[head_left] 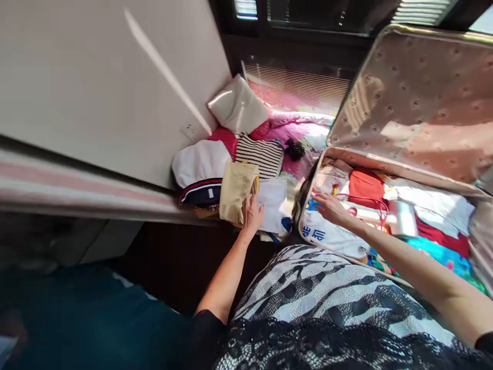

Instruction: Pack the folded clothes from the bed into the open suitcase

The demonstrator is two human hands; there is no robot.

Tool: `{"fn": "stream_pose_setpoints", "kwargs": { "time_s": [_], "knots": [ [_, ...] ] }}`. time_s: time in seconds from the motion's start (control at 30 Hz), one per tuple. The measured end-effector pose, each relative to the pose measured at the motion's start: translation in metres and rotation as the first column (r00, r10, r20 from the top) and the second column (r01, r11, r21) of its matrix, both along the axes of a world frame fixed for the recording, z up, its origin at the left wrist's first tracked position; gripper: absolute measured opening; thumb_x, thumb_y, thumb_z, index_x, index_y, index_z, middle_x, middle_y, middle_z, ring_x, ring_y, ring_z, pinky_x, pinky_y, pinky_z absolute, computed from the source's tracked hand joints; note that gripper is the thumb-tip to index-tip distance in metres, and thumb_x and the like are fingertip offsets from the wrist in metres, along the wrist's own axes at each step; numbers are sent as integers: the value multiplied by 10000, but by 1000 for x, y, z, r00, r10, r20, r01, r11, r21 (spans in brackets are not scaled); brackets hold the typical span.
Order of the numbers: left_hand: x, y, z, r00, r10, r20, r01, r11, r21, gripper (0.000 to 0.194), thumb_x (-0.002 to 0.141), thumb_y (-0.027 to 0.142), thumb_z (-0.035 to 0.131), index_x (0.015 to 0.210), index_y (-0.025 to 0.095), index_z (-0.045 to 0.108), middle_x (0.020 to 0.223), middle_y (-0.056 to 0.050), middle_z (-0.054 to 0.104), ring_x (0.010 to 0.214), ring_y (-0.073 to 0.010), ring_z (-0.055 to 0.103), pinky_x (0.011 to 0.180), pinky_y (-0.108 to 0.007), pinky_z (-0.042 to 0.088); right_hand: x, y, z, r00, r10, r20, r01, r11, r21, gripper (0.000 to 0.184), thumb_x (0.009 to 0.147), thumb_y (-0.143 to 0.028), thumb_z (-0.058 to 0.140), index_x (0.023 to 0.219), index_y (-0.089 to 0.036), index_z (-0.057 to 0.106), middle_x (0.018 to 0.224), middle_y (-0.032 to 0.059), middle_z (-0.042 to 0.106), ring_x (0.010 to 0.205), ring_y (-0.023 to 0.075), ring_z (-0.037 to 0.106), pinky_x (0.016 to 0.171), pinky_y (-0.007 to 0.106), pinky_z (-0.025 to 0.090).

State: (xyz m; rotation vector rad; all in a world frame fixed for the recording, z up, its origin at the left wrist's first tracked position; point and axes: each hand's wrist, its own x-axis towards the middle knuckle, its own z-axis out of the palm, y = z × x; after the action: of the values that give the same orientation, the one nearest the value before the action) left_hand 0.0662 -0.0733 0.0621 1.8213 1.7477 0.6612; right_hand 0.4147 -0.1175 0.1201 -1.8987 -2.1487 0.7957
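Note:
My left hand (252, 211) rests on the right edge of a folded pale yellow garment (234, 192), its fingers stretched out and the thumb apart. Just right of it lies a folded white garment (270, 203). My right hand (330, 208) is over the left side of an open suitcase (322, 154), fingers extended above a white garment with blue lettering (327, 231). What its fingertips touch is hard to make out. Inside the suitcase are a folded red cloth (365, 187), a red cord (383, 210), a silvery cylinder (402, 218) and a bright turquoise cloth (435, 252).
The suitcase lid (419, 103) stands raised at the right. Against the wall (115, 77) sit a white-and-navy bundle (204, 164), a black-and-white striped cloth (260, 154) and a shiny pale cushion (239, 105). A dark teal cover (88, 318) fills the lower left.

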Motion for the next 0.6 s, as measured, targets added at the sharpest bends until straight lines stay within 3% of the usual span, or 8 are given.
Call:
{"fn": "stream_pose_setpoints", "kwargs": {
  "time_s": [0.07, 0.13, 0.23, 0.3, 0.37, 0.4, 0.47, 0.6],
  "knots": [
    [38, 1, 11, 973, -216, 80, 209, 974, 90, 483, 952, 214, 741, 1431, 231, 683, 1522, -182, 626, 1473, -358, 604, 1310, -547, 481, 55, -59, 8, 972, -230, 36, 229, 973, 38, 324, 988, -279, 538, 1201, -236, 778, 1307, 213, 764, 1188, 369, 700, 1080, 545, 562],
    [87, -4, 20, 872, -472, 134, 453, 879, 146, 516, 976, 234, 724, 1487, 218, 654, 1543, -180, 624, 1480, -347, 604, 1319, -525, 482, 97, -119, 16, 873, -484, 59, 477, 873, 98, 370, 982, -316, 496, 1209, -213, 770, 1245, 227, 778, 1137, 371, 737, 1041, 553, 591],
    [169, -22, 22, 624, -772, 119, 765, 635, 103, 624, 959, 264, 761, 1555, 188, 595, 1575, -207, 619, 1505, -374, 592, 1313, -558, 480, 133, -198, 17, 588, -809, -4, 799, 581, 154, 340, 908, -385, 546, 1113, -247, 780, 1148, 183, 818, 1044, 341, 785, 1015, 507, 625],
    [223, -39, 17, 445, -893, 68, 895, 446, 11, 710, 922, 278, 818, 1576, 168, 566, 1596, -233, 606, 1516, -397, 584, 1295, -575, 485, 144, -237, 11, 426, -904, -47, 899, 416, 136, 333, 862, -413, 567, 1054, -252, 786, 1102, 172, 831, 1001, 338, 800, 1003, 501, 637],
    [272, -56, 10, 298, -955, 11, 951, 296, -89, 763, 897, 275, 854, 1585, 149, 549, 1617, -253, 589, 1525, -406, 576, 1280, -570, 487, 149, -266, 3, 342, -936, -82, 937, 332, 111, 348, 836, -420, 566, 1022, -230, 792, 1058, 179, 834, 964, 344, 806, 995, 516, 642],
    [295, -64, 6, 247, -969, -19, 959, 248, -137, 775, 893, 274, 862, 1587, 137, 543, 1623, -263, 582, 1527, -408, 574, 1277, -564, 483, 151, -277, -1, 323, -941, -102, 944, 313, 101, 356, 830, -420, 568, 1018, -220, 795, 1054, 183, 835, 955, 344, 807, 993, 520, 644],
    [335, -79, -1, 220, -971, -92, 948, 235, -212, 813, 878, 279, 883, 1594, 120, 533, 1642, -281, 562, 1533, -418, 560, 1292, -567, 450, 157, -296, -10, 311, -940, -140, 949, 300, 95, 366, 831, -423, 573, 1022, -210, 801, 1080, 187, 838, 940, 334, 806, 987, 516, 648],
    [391, -96, -9, 342, -917, -206, 899, 383, -213, 846, 821, 179, 878, 1597, 114, 546, 1655, -294, 544, 1506, -439, 554, 1295, -570, 405, 175, -324, -29, 341, -916, -210, 939, 320, 128, 372, 857, -436, 570, 1037, -211, 805, 1119, 180, 839, 906, 312, 796, 921, 486, 661]
  ]
}}
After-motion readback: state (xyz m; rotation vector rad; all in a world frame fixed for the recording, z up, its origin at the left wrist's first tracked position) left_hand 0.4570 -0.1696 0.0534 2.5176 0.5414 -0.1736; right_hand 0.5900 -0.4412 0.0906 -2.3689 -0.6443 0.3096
